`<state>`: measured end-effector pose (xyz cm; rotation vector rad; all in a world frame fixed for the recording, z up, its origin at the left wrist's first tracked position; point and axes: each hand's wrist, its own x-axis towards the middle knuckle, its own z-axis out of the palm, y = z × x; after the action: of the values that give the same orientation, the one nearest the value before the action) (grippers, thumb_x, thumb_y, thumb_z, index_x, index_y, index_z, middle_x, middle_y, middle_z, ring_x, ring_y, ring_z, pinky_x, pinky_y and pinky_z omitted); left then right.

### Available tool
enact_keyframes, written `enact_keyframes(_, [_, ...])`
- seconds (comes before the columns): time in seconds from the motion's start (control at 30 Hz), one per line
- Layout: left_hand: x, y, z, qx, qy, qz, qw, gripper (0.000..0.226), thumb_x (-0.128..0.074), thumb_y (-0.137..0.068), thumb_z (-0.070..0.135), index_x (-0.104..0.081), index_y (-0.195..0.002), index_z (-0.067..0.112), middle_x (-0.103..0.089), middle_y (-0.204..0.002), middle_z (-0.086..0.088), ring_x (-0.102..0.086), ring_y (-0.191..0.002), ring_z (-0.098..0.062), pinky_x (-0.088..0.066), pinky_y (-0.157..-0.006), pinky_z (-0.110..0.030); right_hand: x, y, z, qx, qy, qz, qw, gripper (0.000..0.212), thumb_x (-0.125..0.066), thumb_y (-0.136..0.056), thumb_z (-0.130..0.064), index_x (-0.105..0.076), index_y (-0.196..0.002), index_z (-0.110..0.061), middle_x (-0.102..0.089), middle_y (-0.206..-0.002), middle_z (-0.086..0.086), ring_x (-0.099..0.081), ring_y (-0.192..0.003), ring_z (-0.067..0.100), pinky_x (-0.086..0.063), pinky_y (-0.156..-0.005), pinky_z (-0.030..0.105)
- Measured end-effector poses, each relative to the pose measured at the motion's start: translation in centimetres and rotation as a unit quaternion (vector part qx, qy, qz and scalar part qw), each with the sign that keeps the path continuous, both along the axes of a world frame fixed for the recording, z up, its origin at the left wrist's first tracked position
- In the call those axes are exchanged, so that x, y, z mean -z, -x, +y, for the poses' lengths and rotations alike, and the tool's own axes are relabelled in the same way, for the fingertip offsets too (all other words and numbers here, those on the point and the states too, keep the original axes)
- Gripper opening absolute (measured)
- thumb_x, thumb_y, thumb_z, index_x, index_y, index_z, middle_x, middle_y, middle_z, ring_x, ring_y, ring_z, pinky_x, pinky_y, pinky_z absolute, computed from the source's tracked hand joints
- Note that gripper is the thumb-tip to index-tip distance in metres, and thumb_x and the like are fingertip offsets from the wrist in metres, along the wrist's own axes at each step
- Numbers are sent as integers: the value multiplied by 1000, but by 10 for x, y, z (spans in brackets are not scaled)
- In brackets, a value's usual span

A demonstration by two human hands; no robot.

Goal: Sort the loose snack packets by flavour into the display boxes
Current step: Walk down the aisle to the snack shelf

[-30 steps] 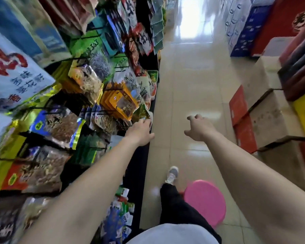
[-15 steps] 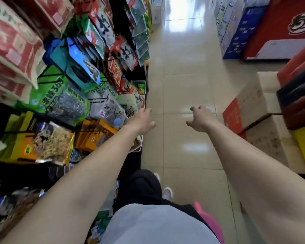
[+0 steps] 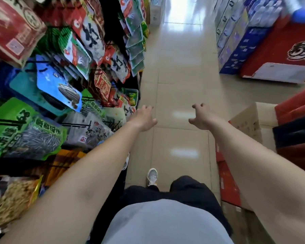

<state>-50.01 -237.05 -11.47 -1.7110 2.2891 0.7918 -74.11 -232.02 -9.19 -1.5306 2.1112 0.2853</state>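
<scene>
Both arms stretch forward over a shop aisle. My left hand (image 3: 143, 118) hovers just off the edge of the snack rack, fingers loosely curled, holding nothing. My right hand (image 3: 202, 116) hangs over the tiled floor (image 3: 180, 81), fingers loosely bent and empty. Hanging snack packets fill the rack on the left: green sunflower-seed bags (image 3: 23, 131), a blue seed bag (image 3: 60, 85), red and white packets (image 3: 90, 34) and grey-white seed bags (image 3: 88, 127). No display box or loose packet is plainly in view.
Cardboard cartons (image 3: 248, 124) and red boxes (image 3: 227, 184) line the right side of the aisle. Farther back stand blue and white stacked cases (image 3: 236, 43) and a red display (image 3: 280, 55). My foot in a grey shoe (image 3: 152, 176) is on the floor.
The view has risen and moved forward along the aisle; the pink stool has dropped out of sight. Both hands stay outstretched and empty, the left drifting slightly away from the rack.
</scene>
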Motion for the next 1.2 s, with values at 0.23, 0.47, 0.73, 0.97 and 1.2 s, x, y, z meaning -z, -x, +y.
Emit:
enact_keyframes(0.23, [10, -26, -1, -108, -10, 18, 994, 62, -57, -91, 41, -38, -143, 13, -44, -143, -13, -47, -127, -34, -45, -99, -49, 12, -40, -68, -167, -17, -3, 986, 69, -62, -92, -40, -33, -152, -19, -40, -145, 15, -39, -134, 37, -44, -104, 51])
enact_keyframes(0.47, [22, -61, 78, -340, -31, 16, 940, 62, -58, -90, 41, -36, -144, 19, -43, -143, -11, -48, -128, -35, -45, -100, -45, 27, -123, -71, -414, -34, 5, 910, 69, -62, -90, -45, -36, -149, -22, -40, -147, 11, -38, -134, 35, -46, -99, 50])
enact_keyframes(0.73, [18, -95, 246, -532, -39, 10, 846, 64, -59, -94, 41, -33, -149, 20, -40, -150, -8, -44, -134, -31, -44, -104, -42, 30, -223, 24, -614, -53, -5, 788, 67, -60, -91, -46, -37, -148, -19, -39, -148, 15, -36, -138, 40, -41, -107, 51])
enact_keyframes(0.97, [23, -124, 387, -644, -50, 20, 763, 63, -56, -95, 41, -33, -148, 17, -43, -140, -9, -47, -128, -32, -47, -97, -44, 28, -296, 126, -707, -60, -22, 704, 54, -60, -80, -48, -51, -127, -22, -51, -129, 10, -49, -122, 39, -48, -95, 50])
enact_keyframes(1.2, [26, -146, 497, -720, -56, 8, 691, 64, -57, -94, 39, -31, -150, 20, -43, -144, -12, -51, -126, -32, -49, -98, -45, 30, -350, 215, -781, -35, 4, 624, 65, -60, -89, -46, -41, -145, -18, -47, -140, 13, -47, -127, 38, -47, -95, 46])
